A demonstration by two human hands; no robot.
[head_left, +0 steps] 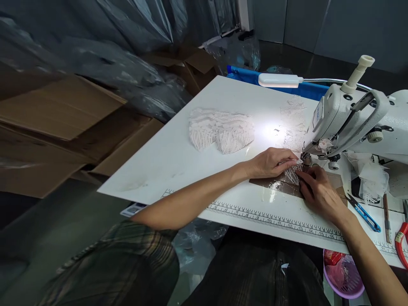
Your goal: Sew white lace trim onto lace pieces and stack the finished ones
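Observation:
At the sewing machine (357,123), a small piece of white lace (291,174) lies just left of the needle and presser foot. My left hand (274,162) is closed on its upper left side, thumb and fingers pressed together. My right hand (320,189) pinches the lace's right edge, close in front of the presser foot. Under both hands lies brown tape (277,185) stuck over the tabletop. Behind the left hand, more lace strips (293,114) trail along the table beside the machine. My fingers partly hide the piece.
A folded stack of white lace (221,129) lies on the white table (178,170). Blue thread snips (363,212), a brush (386,219) and red-handled scissors (401,242) sit at right. A lamp (280,80) stands behind; cardboard boxes (60,106) are left, a purple basket (349,287) below.

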